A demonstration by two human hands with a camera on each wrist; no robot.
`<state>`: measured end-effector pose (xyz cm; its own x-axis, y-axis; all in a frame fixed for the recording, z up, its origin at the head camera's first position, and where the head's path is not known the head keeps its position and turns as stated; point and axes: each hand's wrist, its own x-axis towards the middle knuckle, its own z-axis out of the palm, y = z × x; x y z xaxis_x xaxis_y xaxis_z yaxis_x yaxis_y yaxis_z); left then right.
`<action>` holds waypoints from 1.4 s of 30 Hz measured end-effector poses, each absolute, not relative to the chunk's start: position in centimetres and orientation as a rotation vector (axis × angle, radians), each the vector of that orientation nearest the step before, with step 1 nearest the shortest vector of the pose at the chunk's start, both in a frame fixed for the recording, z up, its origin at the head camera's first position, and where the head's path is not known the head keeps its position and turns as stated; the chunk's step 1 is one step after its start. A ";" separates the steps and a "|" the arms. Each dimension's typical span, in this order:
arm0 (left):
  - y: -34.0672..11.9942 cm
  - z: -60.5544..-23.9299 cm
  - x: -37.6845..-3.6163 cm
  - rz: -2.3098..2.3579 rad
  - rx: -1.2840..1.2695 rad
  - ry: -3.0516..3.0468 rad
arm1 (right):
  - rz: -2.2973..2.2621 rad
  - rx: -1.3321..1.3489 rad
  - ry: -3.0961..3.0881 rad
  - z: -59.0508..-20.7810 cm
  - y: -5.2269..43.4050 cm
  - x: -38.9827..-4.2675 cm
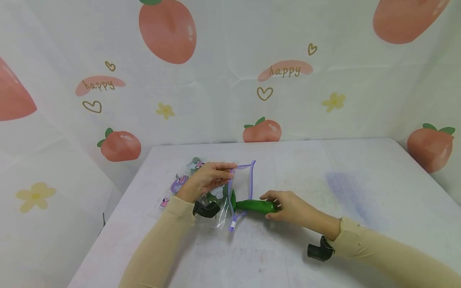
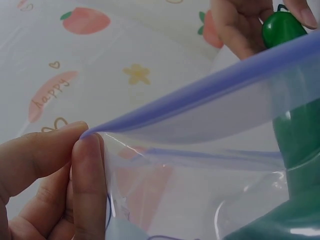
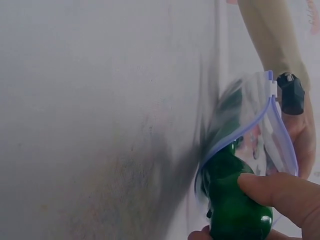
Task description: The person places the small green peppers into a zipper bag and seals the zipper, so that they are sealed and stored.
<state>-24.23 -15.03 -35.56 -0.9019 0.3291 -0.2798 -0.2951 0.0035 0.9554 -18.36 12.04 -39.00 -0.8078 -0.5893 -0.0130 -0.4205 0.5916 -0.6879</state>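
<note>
The zip bag lies on the counter ahead of me, left of centre, its mouth facing right. My left hand rests on it, pinching its upper rim. My right hand, just right, holds the cucumber, whose far end sits in the mouth.

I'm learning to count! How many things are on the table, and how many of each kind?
Green cucumber, held by the right hand, one end inside the bag: 1
Clear zip bag with a purple rim, its mouth pinched open by the left hand: 1
Table: 1
Total on the table: 2 things
</note>
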 end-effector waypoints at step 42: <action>-14.8 -35.4 -24.2 1.934 0.045 1.879 | -1.255 -0.892 2.525 -39.9 9.1 -18.8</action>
<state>-24.22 -14.84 -35.36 -0.9020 0.3310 -0.2773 -0.2868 0.0210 0.9578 -18.77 9.12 -39.94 -0.8027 -0.5885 0.0969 -0.4327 0.4627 -0.7738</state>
